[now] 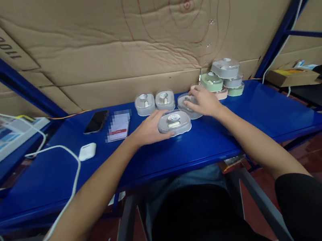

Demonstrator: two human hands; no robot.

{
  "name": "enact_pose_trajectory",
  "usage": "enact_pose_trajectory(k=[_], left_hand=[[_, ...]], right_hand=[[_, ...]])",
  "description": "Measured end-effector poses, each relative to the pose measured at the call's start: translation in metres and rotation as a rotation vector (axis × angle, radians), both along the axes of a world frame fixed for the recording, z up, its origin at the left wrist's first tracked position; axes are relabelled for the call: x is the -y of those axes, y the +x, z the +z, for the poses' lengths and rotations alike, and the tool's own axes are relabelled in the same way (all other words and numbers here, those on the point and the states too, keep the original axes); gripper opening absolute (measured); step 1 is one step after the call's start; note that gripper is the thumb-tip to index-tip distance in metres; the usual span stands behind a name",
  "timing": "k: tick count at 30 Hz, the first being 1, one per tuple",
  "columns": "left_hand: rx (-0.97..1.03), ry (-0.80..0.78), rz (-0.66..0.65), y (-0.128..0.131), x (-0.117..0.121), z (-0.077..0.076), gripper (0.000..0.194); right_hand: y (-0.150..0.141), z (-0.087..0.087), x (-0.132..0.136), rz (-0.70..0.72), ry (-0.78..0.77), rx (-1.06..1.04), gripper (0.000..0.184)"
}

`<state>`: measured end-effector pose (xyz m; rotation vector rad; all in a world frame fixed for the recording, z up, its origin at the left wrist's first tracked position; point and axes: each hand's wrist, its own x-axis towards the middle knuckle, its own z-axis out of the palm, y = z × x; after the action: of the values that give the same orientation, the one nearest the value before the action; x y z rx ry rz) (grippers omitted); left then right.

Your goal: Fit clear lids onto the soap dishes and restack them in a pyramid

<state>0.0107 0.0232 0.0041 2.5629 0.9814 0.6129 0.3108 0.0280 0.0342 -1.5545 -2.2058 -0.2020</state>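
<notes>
My left hand [152, 129] is closed around the left end of a grey oval container [182, 126] with a clear lid, a round label and a white piece on top. Just behind it and to the right, my right hand [206, 100] grips a second grey container [183, 102] from above, covering part of its lid. Two similar grey containers, the left one [145, 105] and the right one [165, 101], sit side by side behind my left hand. Beyond my right hand are stacked containers, with a green one [211, 83] and a grey one [226, 68] near the top.
On the blue table [167, 158] to the left lie a dark phone [96, 122], a phone with a lit screen [119, 126] and a white earbud case [87, 151]. A white cable [77, 178] crosses the left side. Cardboard [103, 64] closes off the back.
</notes>
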Motion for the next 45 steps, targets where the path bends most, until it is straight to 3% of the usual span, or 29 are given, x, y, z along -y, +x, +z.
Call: enact_pose_trajectory(k=[10, 17, 22, 27, 32, 38, 41, 45], left_hand=[[-0.04, 0.002, -0.003, -0.002, -0.001, 0.005, 0.093], [-0.082, 0.012, 0.018, -0.004, 0.001, 0.008, 0.092], [-0.097, 0.014, 0.084, -0.009, -0.002, 0.009, 0.087], [-0.107, 0.032, 0.15, -0.011, -0.002, 0.01, 0.085], [-0.154, 0.055, 0.236, -0.01, -0.001, 0.011, 0.086], [-0.181, 0.042, 0.299, -0.012, -0.003, 0.009, 0.096], [-0.114, 0.04, 0.286, -0.012, -0.005, 0.005, 0.1], [-0.041, -0.015, 0.223, -0.008, -0.007, -0.001, 0.098]], right_hand=[[-0.002, -0.008, -0.003, -0.034, -0.091, 0.102, 0.06], [0.001, 0.01, 0.011, -0.092, -0.183, 0.196, 0.06], [0.011, 0.024, 0.017, -0.074, -0.235, 0.19, 0.043], [0.012, 0.027, 0.016, -0.084, -0.233, 0.152, 0.038], [0.025, 0.032, 0.016, 0.042, -0.294, 0.097, 0.059], [0.041, 0.042, 0.02, 0.279, -0.583, -0.03, 0.067], [0.029, 0.04, 0.026, 0.416, -0.66, -0.104, 0.071], [0.001, 0.031, 0.034, 0.607, -0.644, -0.195, 0.073]])
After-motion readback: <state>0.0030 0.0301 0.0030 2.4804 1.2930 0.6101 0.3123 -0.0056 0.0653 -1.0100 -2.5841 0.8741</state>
